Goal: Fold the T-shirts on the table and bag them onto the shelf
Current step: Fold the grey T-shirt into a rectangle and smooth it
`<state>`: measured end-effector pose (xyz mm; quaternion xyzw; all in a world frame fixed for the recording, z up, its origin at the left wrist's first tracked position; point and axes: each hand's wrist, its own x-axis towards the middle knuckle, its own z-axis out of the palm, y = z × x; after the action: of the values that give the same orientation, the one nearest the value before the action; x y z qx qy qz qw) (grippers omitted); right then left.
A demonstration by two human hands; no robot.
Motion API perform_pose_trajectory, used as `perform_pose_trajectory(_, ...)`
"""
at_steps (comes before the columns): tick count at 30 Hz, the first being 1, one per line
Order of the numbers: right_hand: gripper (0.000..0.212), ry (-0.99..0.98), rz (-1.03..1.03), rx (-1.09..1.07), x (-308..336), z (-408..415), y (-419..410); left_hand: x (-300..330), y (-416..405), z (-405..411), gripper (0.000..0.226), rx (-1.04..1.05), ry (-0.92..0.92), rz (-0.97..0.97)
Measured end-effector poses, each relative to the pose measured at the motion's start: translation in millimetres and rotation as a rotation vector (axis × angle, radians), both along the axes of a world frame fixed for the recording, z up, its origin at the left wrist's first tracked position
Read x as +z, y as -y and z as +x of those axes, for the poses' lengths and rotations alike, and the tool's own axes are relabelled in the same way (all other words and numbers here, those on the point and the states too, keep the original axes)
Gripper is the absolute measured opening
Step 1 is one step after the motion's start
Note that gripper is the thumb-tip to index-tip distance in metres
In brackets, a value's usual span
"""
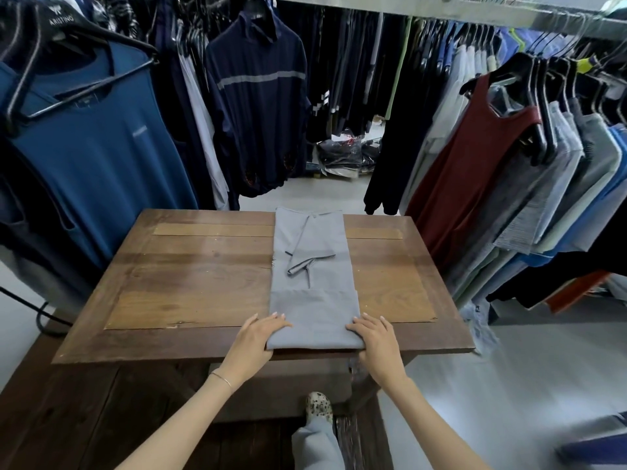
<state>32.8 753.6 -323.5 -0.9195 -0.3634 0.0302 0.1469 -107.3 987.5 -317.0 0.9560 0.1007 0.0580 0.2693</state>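
One grey T-shirt [314,283], one table [203,283], two hands.

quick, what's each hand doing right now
Left hand: grips the near left corner of the grey T-shirt.
Right hand: grips the near right corner of the same T-shirt.

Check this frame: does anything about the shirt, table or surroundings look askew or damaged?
Little stands out. The grey T-shirt lies in a straight strip on the wooden table; its trimmed sleeve ends cross crookedly mid-strip. Both hands, left hand and right hand, grip the near fold.
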Motion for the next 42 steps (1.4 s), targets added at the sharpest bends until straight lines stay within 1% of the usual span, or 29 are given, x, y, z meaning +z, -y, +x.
perform_pose_trajectory(3, 0.056, -0.108, 0.020, 0.028, 8, -2, 4, 2, -3, -11, 0.058, 0.042, -0.028, -0.041)
perform_pose_trajectory(4, 0.055, -0.153, 0.058, 0.037, 10, -4, 7, 2, -5, -15, 0.053, 0.048, -0.043, -0.069)
perform_pose_trajectory(6, 0.049, -0.249, 0.175, 0.048, 12, -9, 12, 1, -9, -23, 0.043, 0.027, -0.003, -0.136)
perform_pose_trajectory(8, 0.041, -0.330, 0.247, 0.056, 11, -16, 17, 1, -9, -31, 0.039, 0.011, 0.047, -0.198)
perform_pose_trajectory(11, 0.036, -0.361, 0.310, 0.081, 7, -27, 23, 7, -5, -42, 0.036, 0.054, 0.060, -0.319)
perform_pose_trajectory(14, 0.035, -0.387, 0.439, 0.107, 16, -38, 20, 3, -2, -48, 0.035, 0.121, 0.101, -0.400)
perform_pose_trajectory(16, 0.035, -0.391, 0.486, 0.118, 27, -45, 12, 1, -1, -47, 0.031, 0.173, 0.142, -0.434)
perform_pose_trajectory(19, 0.027, -0.428, 0.545, 0.059, 35, -47, 0, 3, -1, -41, 0.013, 0.206, 0.215, -0.467)
perform_pose_trajectory(24, 0.016, -0.453, 0.640, -0.031, 42, -24, -23, 24, -6, -7, 0.019, 0.317, 0.292, -0.537)
perform_pose_trajectory(26, 0.011, -0.448, 0.692, -0.070, 48, -8, -38, 37, -13, 16, 0.017, 0.370, 0.317, -0.544)
perform_pose_trajectory(28, 0.016, -0.449, 0.725, -0.139, 51, 10, -54, 44, -22, 42, 0.010, 0.426, 0.349, -0.552)
perform_pose_trajectory(30, 0.024, -0.493, 0.711, -0.249, 47, 29, -71, 38, -34, 66, 0.019, 0.509, 0.325, -0.601)
perform_pose_trajectory(31, 0.027, -0.526, 0.679, -0.306, 42, 37, -78, 29, -38, 75, 0.024, 0.564, 0.275, -0.619)
perform_pose_trajectory(33, 0.027, -0.581, 0.563, -0.407, 29, 48, -87, 7, -43, 86, 0.021, 0.673, 0.152, -0.629)
perform_pose_trajectory(35, 0.024, -0.582, 0.480, -0.459, 14, 54, -90, -9, -41, 87, 0.015, 0.739, 0.107, -0.604)
perform_pose_trajectory(37, 0.025, -0.553, 0.458, -0.478, 7, 57, -91, -11, -37, 83, 0.015, 0.746, 0.099, -0.545)
perform_pose_trajectory(39, 0.026, -0.527, 0.433, -0.484, 5, 58, -92, -12, -37, 81, 0.021, 0.717, 0.093, -0.438)
perform_pose_trajectory(42, 0.028, -0.467, 0.450, -0.462, 8, 58, -94, -10, -32, 78, 0.021, 0.702, 0.160, -0.341)
